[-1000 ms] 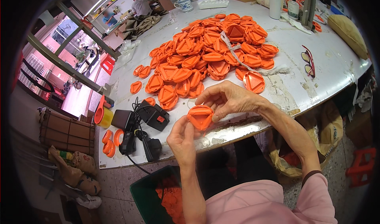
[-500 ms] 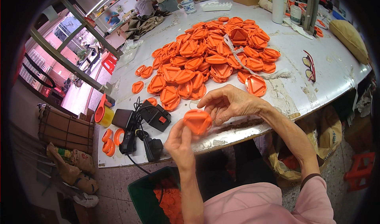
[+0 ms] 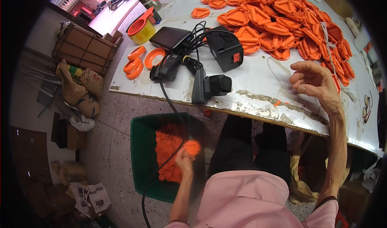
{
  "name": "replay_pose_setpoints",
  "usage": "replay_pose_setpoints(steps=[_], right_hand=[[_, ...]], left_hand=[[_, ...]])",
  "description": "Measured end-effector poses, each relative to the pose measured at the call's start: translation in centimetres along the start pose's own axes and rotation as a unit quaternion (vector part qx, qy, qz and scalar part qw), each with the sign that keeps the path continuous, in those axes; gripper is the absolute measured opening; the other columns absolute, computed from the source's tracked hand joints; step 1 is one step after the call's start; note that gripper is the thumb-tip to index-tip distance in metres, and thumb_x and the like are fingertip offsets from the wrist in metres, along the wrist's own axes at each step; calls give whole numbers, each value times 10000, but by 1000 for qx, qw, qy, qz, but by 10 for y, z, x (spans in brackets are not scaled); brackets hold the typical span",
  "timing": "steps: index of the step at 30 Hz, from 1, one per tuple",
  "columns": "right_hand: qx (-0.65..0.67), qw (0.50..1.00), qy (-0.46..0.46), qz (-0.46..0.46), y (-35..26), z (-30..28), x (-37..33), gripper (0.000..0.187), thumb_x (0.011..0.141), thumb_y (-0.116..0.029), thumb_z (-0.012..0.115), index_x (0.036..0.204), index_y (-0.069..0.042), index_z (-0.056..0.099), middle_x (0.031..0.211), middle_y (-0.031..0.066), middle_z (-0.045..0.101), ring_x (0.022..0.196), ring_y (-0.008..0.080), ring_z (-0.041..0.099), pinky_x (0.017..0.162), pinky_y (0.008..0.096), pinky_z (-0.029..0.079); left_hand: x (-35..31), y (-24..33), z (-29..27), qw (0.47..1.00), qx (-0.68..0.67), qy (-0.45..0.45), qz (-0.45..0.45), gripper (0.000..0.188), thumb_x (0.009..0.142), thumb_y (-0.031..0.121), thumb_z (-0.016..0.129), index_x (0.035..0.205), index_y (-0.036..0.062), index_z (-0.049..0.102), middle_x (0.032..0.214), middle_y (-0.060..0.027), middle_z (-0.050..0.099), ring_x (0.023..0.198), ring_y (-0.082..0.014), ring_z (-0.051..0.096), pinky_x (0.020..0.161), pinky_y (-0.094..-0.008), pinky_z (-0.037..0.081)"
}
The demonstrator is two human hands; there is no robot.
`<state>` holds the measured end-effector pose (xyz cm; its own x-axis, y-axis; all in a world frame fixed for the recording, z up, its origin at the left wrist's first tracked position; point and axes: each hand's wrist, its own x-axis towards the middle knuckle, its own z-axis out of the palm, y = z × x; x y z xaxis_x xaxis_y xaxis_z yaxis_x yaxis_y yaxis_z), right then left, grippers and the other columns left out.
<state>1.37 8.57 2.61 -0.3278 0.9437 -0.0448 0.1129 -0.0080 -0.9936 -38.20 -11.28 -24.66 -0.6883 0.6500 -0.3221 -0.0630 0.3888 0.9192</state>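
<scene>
My left hand is low over the green bin, closed on a round orange plastic piece, slightly blurred. Many orange pieces lie inside that bin, under the table's front edge. Above the table, my right hand is raised with fingers loosely curled and apart from the thumb, holding nothing. Just beyond it spreads a large heap of orange plastic pieces, rounded, many with a triangular recess.
Black power adapters and tangled cables sit on the white table. Left of them are loose orange rings and a yellow tape roll with an orange part. A black cable hangs across the bin. Glasses lie far right.
My left hand has carried the orange piece from above the table edge down to the bin. My right hand has come away from the piece. The view has turned down and left.
</scene>
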Motion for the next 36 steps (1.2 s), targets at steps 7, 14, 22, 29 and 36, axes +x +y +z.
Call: replay_pose_setpoints(steps=[7, 14, 22, 29, 36], right_hand=[[-1, 998, 53, 35, -7, -9, -12, 387, 748, 18, 670, 1125, 25, 582, 909, 90, 651, 826, 140, 625, 760, 257, 518], [77, 996, -19, 34, 10, -10, 2, 387, 789, -3, 669, 1164, 9, 572, 942, 103, 657, 835, 117, 625, 754, 228, 519], [75, 997, -13, 24, 6, -14, -10, 386, 800, -13, 665, 1173, 5, 571, 954, 105, 658, 835, 117, 625, 750, 220, 525], [45, 999, -11, 17, 10, -10, 2, 397, 761, 6, 660, 1144, 47, 562, 931, 104, 649, 830, 138, 618, 747, 248, 506], [-51, 997, 53, 28, -2, -5, 3, 396, 743, -51, 677, 1124, 3, 582, 916, 76, 660, 809, 127, 623, 726, 231, 478]], left_hand=[[61, -169, -59, 938, 120, 189, -263, 267, 846, 145, 465, 645, 34, 601, 623, -78, 607, 573, -188, 603, 450, -366, 450], [136, -169, 29, 978, 154, 70, -122, 207, 825, 133, 488, 683, 30, 597, 672, -94, 614, 634, -207, 601, 536, -366, 457], [155, -202, -2, 967, 233, 103, -6, 135, 798, 118, 518, 734, 24, 593, 738, -116, 624, 716, -234, 599, 651, -367, 466], [43, -185, -38, 972, 187, 144, 20, 35, 744, 39, 537, 730, 7, 540, 699, -110, 554, 679, -220, 514, 663, -355, 438], [5, -109, 6, 975, 199, 51, 85, 386, 688, -83, 541, 1056, -3, 622, 980, -136, 611, 928, -252, 610, 840, -345, 476]])
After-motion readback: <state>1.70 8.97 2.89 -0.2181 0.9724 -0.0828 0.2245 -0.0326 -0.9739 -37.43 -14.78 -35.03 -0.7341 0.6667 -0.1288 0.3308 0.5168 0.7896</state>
